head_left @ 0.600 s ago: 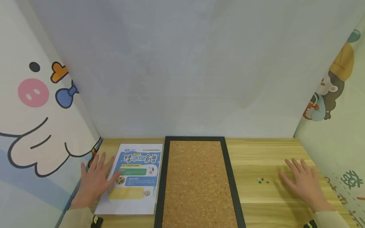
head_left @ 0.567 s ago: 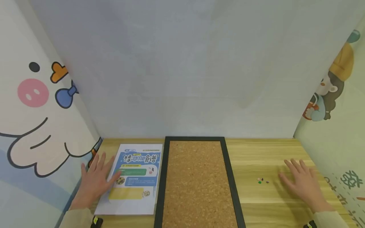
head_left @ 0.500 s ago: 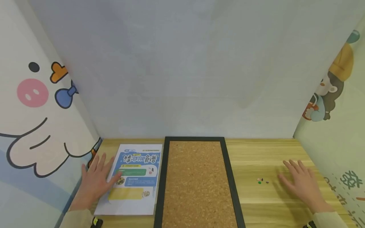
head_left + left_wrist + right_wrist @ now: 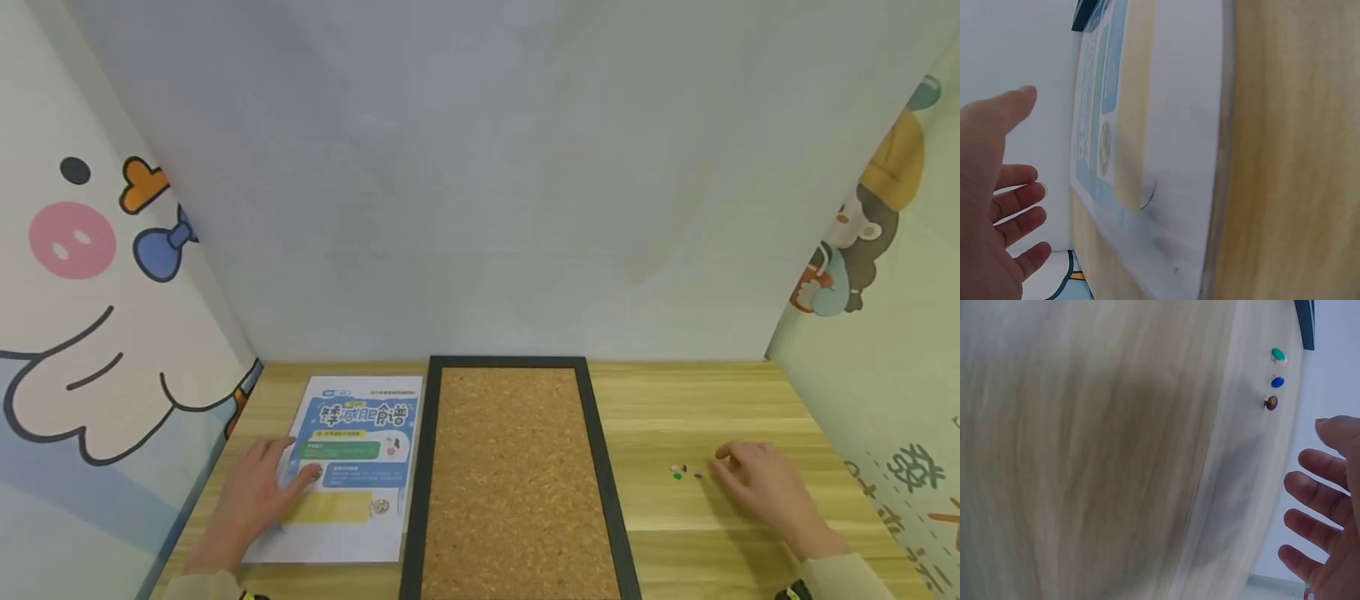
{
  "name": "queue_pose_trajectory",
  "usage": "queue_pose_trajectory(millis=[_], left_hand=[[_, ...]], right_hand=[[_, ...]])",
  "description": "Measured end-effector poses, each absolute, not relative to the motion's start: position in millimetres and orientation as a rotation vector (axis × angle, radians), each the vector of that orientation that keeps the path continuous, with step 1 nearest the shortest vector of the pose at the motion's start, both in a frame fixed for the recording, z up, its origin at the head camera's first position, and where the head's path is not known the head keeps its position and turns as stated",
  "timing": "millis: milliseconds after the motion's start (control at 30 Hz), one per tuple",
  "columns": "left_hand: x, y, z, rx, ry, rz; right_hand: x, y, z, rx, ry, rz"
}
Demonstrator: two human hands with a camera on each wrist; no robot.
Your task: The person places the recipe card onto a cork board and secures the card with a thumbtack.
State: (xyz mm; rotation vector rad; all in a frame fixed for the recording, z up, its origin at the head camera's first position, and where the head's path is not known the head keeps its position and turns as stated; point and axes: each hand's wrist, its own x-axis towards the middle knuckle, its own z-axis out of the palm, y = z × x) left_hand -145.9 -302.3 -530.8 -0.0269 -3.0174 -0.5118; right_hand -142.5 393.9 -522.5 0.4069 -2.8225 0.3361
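Left hand [image 4: 253, 496] at the printed sheet [image 4: 360, 475], right hand [image 4: 775, 496] by the push pins [image 4: 678, 476]; neither grips anything.
Head view: the sheet lies flat on the left of the table [image 4: 705, 417], the cork board [image 4: 517, 483] in the middle, the push pins clustered to the right. Left wrist view: the left hand's fingers are loosely bent round nothing; at this slant, fingertip contact with the sheet is hard to judge. A one-sided grasp could crease or skew the sheet. Right wrist view: the right hand's relaxed fingers are apart from the push pins; being so small, these could scatter or prick under a hasty pinch.
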Motion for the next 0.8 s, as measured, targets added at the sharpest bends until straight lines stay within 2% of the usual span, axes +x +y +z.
queue_pose_trajectory(millis=[433, 800], left_hand=[[-124.7, -300.8, -544.5, 0.180, -3.111, -0.630], [-110.9, -299.7, -540.5, 0.384, -3.208, -0.707]], right_hand=[[-140.8, 383.8, -531.9, 0.360, -2.913, 0.691], [-141.6, 378.0, -533.9, 0.367, -2.913, 0.712]])
